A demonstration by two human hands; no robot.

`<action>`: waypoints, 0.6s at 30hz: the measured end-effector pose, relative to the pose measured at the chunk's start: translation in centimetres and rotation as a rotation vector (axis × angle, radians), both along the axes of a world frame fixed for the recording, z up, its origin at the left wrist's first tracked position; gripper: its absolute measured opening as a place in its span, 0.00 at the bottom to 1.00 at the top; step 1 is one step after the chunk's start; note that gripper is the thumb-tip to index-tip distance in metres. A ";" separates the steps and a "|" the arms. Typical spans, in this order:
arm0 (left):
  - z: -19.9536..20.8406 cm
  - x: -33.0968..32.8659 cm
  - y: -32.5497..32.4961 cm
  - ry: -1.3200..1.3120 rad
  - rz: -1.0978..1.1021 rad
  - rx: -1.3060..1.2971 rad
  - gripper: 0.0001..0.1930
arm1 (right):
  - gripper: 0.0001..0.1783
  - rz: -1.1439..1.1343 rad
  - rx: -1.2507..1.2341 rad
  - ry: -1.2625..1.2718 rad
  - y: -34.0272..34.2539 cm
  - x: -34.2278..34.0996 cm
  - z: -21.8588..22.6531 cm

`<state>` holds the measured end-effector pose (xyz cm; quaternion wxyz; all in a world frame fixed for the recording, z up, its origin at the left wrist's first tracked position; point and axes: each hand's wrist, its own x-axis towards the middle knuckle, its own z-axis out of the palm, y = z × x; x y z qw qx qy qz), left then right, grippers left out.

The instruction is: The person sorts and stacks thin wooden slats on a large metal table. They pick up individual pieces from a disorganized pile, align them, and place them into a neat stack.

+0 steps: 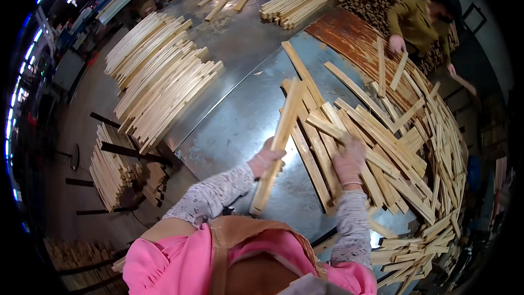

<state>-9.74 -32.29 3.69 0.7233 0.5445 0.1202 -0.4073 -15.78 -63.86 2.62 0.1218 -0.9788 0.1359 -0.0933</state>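
Note:
My left hand is closed around a pale wooden strip, held at a slant above the metal tabletop. The strip's near end reaches down toward my waist. Over the loose pile on the right, my right hand is smeared by motion, and its fingers do not show clearly. Beneath or against that hand lies another wooden strip; whether it is gripped I cannot tell. More strips lie crisscrossed between and beyond my hands.
Neat rows of strips line the table's left edge, and a small stack sits at the far side. A rusty brown sheet borders the heap on the right. Beyond it, a co-worker handles strips. Below left stands a rack of strips.

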 end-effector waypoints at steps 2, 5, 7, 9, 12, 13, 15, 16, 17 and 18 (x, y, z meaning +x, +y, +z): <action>-4.9 0.5 5.0 0.223 0.145 -0.216 0.38 | 0.42 0.040 -0.205 0.033 -7.1 -2.6 -1.1; -3.6 0.5 6.3 0.417 0.180 -0.585 0.32 | 0.41 0.035 -0.227 0.098 -11.7 -4.5 -0.8; -2.8 -0.1 7.2 0.434 0.163 -0.681 0.31 | 0.41 0.019 -0.166 0.234 -11.3 -4.1 0.3; -3.2 -0.2 7.9 0.411 0.109 -0.688 0.32 | 0.42 0.014 -0.136 0.359 -9.5 -1.5 2.6; -6.0 -1.9 7.6 0.285 0.184 -0.549 0.30 | 0.39 0.127 -0.014 0.374 -7.2 -0.3 2.8; -6.3 -1.9 7.5 0.266 0.192 -0.486 0.30 | 0.39 0.125 0.203 0.336 -5.6 0.2 2.6; -6.3 -2.4 6.3 0.254 0.189 -0.351 0.30 | 0.35 -0.043 0.637 0.196 1.0 0.6 1.6; -6.4 -3.2 5.3 0.259 0.208 -0.371 0.29 | 0.32 0.187 0.483 0.164 4.0 1.0 1.2; -6.6 -4.0 3.7 0.264 0.219 -0.394 0.28 | 0.25 0.305 0.354 0.155 7.0 1.3 -0.2; -6.9 -4.8 2.3 0.266 0.235 -0.415 0.27 | 0.19 0.425 0.230 0.134 10.3 1.7 -1.8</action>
